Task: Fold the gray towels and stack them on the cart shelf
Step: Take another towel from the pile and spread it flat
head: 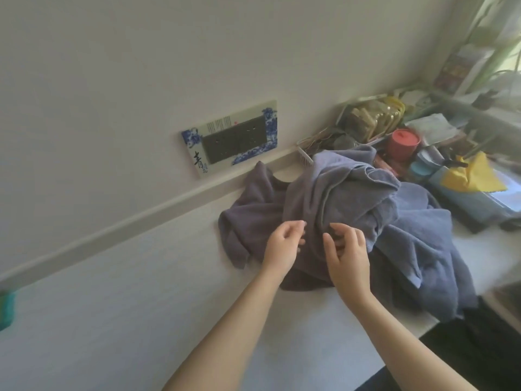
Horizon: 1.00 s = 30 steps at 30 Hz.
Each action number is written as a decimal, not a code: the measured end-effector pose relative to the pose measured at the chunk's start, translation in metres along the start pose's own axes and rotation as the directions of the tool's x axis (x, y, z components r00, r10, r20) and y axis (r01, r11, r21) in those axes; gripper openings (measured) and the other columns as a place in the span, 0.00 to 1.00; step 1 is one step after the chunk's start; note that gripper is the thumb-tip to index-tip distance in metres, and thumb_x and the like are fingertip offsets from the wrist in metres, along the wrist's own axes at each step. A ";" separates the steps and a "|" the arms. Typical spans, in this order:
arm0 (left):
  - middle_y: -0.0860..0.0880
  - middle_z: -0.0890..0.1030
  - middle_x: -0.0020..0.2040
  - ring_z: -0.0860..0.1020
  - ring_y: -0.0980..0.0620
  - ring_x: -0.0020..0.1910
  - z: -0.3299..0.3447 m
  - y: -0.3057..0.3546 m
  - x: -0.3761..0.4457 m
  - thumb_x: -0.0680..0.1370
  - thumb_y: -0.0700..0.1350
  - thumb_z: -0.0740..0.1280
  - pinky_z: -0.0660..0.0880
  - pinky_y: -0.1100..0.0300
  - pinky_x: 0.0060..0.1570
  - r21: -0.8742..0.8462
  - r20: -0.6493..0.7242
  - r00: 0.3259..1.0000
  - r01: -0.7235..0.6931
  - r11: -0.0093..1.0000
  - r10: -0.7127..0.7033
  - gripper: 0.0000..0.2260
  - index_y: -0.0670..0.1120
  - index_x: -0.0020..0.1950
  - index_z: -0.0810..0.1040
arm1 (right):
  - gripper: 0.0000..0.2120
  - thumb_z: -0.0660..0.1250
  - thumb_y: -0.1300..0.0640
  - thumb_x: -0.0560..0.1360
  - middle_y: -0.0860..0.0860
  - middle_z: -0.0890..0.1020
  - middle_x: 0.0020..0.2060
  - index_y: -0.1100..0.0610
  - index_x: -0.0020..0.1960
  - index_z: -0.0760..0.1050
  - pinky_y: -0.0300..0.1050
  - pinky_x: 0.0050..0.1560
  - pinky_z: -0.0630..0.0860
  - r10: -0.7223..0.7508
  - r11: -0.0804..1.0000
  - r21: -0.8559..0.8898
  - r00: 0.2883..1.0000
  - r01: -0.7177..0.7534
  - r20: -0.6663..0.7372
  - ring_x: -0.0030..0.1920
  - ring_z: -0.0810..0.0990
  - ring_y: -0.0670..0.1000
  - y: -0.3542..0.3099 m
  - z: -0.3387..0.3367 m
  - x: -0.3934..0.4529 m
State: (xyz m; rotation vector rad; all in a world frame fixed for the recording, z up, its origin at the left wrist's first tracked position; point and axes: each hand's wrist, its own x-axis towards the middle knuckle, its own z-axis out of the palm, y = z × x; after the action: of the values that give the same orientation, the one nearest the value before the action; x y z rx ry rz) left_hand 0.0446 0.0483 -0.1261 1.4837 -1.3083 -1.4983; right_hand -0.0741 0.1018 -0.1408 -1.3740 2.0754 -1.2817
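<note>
Both hands (283,246) (348,255) loosely curled over towels (352,204)

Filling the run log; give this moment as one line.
stage: pre-fold | gray towels: crumpled heap on white counter | left hand: open, over heap | right hand: open, over heap

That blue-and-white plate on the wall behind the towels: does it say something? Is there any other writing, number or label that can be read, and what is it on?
"青": one large black brush character at the lower left of the blue-and-white porcelain-style socket surround on the wall.
Small mark beside that character: too blurred to read.
Columns of tiny characters along the surround's top edge: too small to read.
Colourful box by the window: print blurred, unreadable.
Gray towels: no writing visible.
</note>
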 end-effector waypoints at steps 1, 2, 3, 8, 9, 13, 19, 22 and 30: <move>0.53 0.80 0.45 0.79 0.56 0.43 0.007 0.004 0.002 0.79 0.50 0.63 0.77 0.61 0.46 -0.034 0.027 1.000 0.015 0.999 -0.014 0.06 0.51 0.50 0.78 | 0.10 0.64 0.55 0.77 0.46 0.73 0.50 0.56 0.57 0.75 0.44 0.46 0.74 -0.006 1.000 0.005 1.000 0.006 -0.007 0.45 0.76 0.48 0.002 0.000 0.001; 0.52 0.81 0.45 0.79 0.56 0.43 0.011 0.004 0.003 0.78 0.50 0.65 0.77 0.60 0.47 -0.056 0.047 0.998 0.032 0.998 -0.029 0.06 0.50 0.49 0.79 | 0.11 0.62 0.54 0.78 0.45 0.74 0.50 0.57 0.58 0.75 0.43 0.48 0.73 -0.006 1.000 0.006 1.000 0.006 0.000 0.46 0.75 0.48 0.001 0.000 0.000; 0.51 0.81 0.46 0.79 0.55 0.45 0.019 0.005 0.007 0.77 0.50 0.68 0.77 0.59 0.49 -0.078 0.064 0.997 0.057 0.995 -0.052 0.07 0.49 0.50 0.79 | 0.12 0.59 0.52 0.79 0.45 0.75 0.49 0.57 0.57 0.75 0.43 0.49 0.72 0.010 1.000 0.014 1.000 -0.010 0.004 0.49 0.75 0.47 0.004 -0.002 0.003; 0.48 0.81 0.46 0.78 0.52 0.45 0.039 0.003 0.021 0.73 0.47 0.73 0.76 0.53 0.54 -0.175 0.037 0.983 0.184 0.967 -0.180 0.10 0.45 0.50 0.77 | 0.15 0.49 0.46 0.77 0.43 0.82 0.41 0.50 0.52 0.72 0.50 0.49 0.73 0.190 0.965 0.185 0.982 -0.187 -0.003 0.49 0.78 0.51 0.005 -0.006 0.006; 0.49 0.80 0.43 0.78 0.52 0.44 0.040 0.002 0.023 0.73 0.46 0.73 0.76 0.53 0.54 -0.184 0.022 0.981 0.191 0.964 -0.190 0.08 0.45 0.47 0.77 | 0.14 0.49 0.46 0.78 0.43 0.82 0.40 0.50 0.51 0.72 0.49 0.48 0.73 0.215 0.956 0.205 0.977 -0.211 0.002 0.47 0.78 0.50 0.005 -0.007 0.007; 0.50 0.80 0.37 0.77 0.52 0.39 0.044 -0.003 0.027 0.73 0.46 0.72 0.76 0.54 0.51 -0.093 -0.046 0.992 0.113 0.989 -0.117 0.06 0.45 0.40 0.79 | 0.12 0.50 0.53 0.82 0.44 0.84 0.37 0.52 0.51 0.72 0.46 0.47 0.72 0.261 0.934 0.246 0.965 -0.260 0.029 0.45 0.80 0.47 0.004 -0.011 0.009; 0.49 0.80 0.37 0.77 0.51 0.40 0.045 -0.003 0.022 0.74 0.47 0.72 0.77 0.49 0.54 -0.082 0.007 0.985 0.170 0.982 -0.170 0.06 0.45 0.40 0.80 | 0.13 0.50 0.53 0.82 0.45 0.83 0.39 0.54 0.51 0.73 0.48 0.50 0.73 0.312 0.905 0.309 0.950 -0.291 -0.018 0.46 0.80 0.50 0.000 -0.007 0.005; 0.49 0.78 0.38 0.76 0.52 0.40 0.040 -0.003 0.021 0.76 0.46 0.69 0.76 0.53 0.54 -0.127 0.042 0.989 0.148 0.981 -0.143 0.06 0.45 0.42 0.78 | 0.13 0.51 0.54 0.82 0.47 0.82 0.41 0.55 0.51 0.74 0.51 0.52 0.73 0.295 0.910 0.320 0.954 -0.263 -0.053 0.44 0.78 0.48 -0.005 -0.012 0.004; 0.53 0.75 0.35 0.74 0.57 0.36 -0.008 -0.010 -0.001 0.79 0.39 0.64 0.75 0.54 0.51 -0.289 0.029 1.000 0.001 0.957 0.008 0.08 0.47 0.40 0.73 | 0.10 0.57 0.50 0.79 0.45 0.79 0.50 0.47 0.55 0.75 0.47 0.56 0.74 0.040 0.979 0.198 0.999 -0.042 0.011 0.51 0.76 0.40 -0.012 -0.017 0.000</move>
State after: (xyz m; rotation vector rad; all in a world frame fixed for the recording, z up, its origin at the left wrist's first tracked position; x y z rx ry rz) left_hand 0.0540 0.0506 -0.1335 1.2742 -1.0533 -1.6359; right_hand -0.0793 0.1093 -0.1219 -1.2407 1.9019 -1.4208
